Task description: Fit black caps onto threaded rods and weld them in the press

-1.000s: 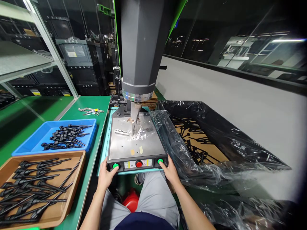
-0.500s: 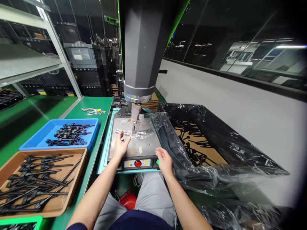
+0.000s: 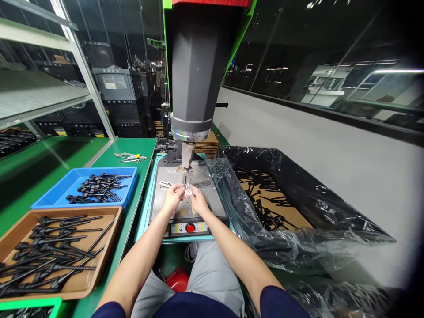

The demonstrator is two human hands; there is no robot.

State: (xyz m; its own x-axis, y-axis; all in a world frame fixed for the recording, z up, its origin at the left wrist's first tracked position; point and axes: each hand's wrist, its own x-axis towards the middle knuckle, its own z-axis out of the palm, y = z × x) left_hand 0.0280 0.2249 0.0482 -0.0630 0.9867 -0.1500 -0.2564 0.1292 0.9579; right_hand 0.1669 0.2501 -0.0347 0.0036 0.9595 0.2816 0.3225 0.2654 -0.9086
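My left hand (image 3: 173, 198) and my right hand (image 3: 199, 201) meet over the grey metal plate (image 3: 165, 170) of the machine, fingertips close together. Bunched between them is clear plastic film (image 3: 188, 190), pinched by the fingers of both hands; any part beneath the film is hidden. Just above stands the machine's metal tool head (image 3: 187, 155), pointing down at a small fixture. A slim metal bar (image 3: 164, 183) lies on the plate left of the fingers. The red button (image 3: 190, 228) is on the front panel below my hands.
On the left stand a blue tray (image 3: 54, 202) and a brown tray (image 3: 111, 238) of black threaded parts. Pliers and small keys (image 3: 130, 157) lie behind them. To the right, a box lined with black plastic (image 3: 331, 207) holds many black parts. A green-rimmed bin (image 3: 54, 304) is at lower left.
My right hand has moved from beside the green button up and left to the film. My left hand has shifted right and closed its fingers. The view has tilted up slightly.
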